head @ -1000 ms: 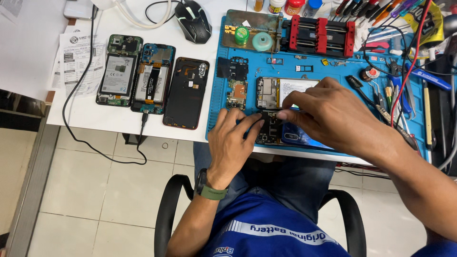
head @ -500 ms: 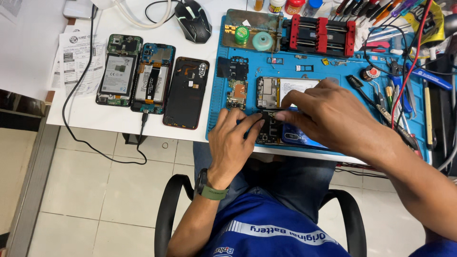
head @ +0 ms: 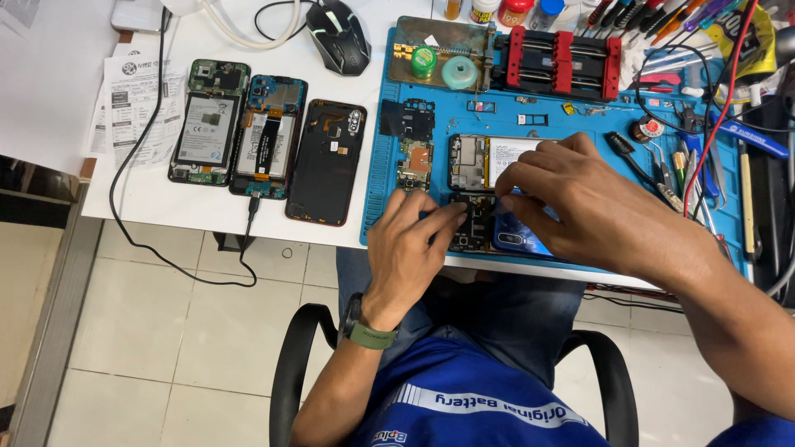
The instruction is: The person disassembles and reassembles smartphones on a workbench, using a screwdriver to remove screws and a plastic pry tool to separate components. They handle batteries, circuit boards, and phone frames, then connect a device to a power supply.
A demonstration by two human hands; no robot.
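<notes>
The work mat (head: 381,199) was bright blue, and everything else sat around it. On it lay a black frame part (head: 407,118), a red and black clamp fixture (head: 556,62) along its far edge, and a green round tin (head: 423,62) beside a pale teal one (head: 458,72). Left of the mat, on the white table (head: 149,211), lay a black back cover (head: 327,161) and a black mouse (head: 338,35). Below the mat, the watch strap (head: 370,335) was olive green, and the shirt (head: 464,397) blue with a white band.
</notes>
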